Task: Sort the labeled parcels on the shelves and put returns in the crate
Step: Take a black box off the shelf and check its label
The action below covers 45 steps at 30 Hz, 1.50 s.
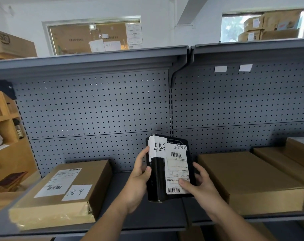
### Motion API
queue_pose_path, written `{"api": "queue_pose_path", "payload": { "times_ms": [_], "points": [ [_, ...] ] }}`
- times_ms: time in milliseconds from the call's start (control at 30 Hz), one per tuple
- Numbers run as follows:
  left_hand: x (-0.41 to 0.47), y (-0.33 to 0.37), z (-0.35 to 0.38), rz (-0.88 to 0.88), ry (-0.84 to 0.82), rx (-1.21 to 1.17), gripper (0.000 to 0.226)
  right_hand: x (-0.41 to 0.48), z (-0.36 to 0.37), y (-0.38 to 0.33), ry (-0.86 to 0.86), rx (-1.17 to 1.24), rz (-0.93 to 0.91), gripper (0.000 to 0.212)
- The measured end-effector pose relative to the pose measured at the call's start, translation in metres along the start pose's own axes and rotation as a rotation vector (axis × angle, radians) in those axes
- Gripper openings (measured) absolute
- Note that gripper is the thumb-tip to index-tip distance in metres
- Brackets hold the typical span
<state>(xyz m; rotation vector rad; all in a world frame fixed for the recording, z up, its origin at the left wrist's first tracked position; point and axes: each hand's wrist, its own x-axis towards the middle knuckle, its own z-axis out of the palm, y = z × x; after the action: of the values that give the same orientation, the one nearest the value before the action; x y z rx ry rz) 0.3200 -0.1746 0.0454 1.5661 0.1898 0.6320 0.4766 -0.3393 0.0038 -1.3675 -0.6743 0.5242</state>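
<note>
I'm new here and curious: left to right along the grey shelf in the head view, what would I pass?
Labelled brown parcel, left hand, black parcel held in both hands, right hand, plain brown box, more brown boxes.

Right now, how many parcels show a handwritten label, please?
2: the black parcel gripped by the left hand and right hand, and the brown box at the shelf's left. The plain boxes at right may hide theirs.

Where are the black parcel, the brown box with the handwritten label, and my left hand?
black parcel [177,164], head view, on its printed shipping label.
brown box [77,192], head view, on its handwritten label.
left hand [137,180], head view, on the back of the hand.
</note>
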Motion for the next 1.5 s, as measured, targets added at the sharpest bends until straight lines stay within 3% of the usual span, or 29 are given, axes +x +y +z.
{"api": "queue_pose_path", "payload": {
  "times_ms": [67,167,367,567,700,833,933,1167,1400,1500],
  "points": [
    [0.001,0.006,0.003,-0.018,0.010,-0.001,0.045,0.000,0.001,-0.003,0.063,0.007,-0.071,0.087],
    [0.004,0.008,0.008,0.021,0.110,0.053,0.062,0.004,0.002,-0.006,0.109,-0.006,-0.154,0.077],
    [0.003,0.004,0.012,0.048,0.268,-0.141,0.079,0.001,0.008,-0.014,0.166,0.091,-0.180,0.096],
    [0.000,-0.002,0.020,0.069,0.306,-0.292,0.085,0.003,0.019,-0.024,0.129,0.258,-0.114,0.073],
    [0.005,0.013,-0.006,0.086,0.380,-0.238,0.080,0.010,0.003,-0.046,0.129,0.190,-0.141,0.070],
    [0.014,0.034,-0.038,-0.037,0.210,-0.031,0.056,0.014,-0.010,-0.070,0.027,0.046,-0.175,0.074],
    [0.014,0.039,-0.043,-0.121,0.097,0.014,0.062,0.018,-0.011,-0.085,0.008,0.015,-0.203,0.077],
    [0.002,0.019,-0.022,-0.047,0.229,-0.257,0.070,0.006,0.005,-0.072,0.134,0.082,-0.192,0.087],
    [-0.006,0.012,0.028,0.020,0.335,-0.427,0.088,0.002,0.039,-0.055,0.055,0.235,-0.128,0.092],
    [-0.009,0.009,0.040,0.030,0.350,-0.438,0.088,0.011,0.041,-0.062,0.103,0.282,-0.153,0.083]
  ]
}}
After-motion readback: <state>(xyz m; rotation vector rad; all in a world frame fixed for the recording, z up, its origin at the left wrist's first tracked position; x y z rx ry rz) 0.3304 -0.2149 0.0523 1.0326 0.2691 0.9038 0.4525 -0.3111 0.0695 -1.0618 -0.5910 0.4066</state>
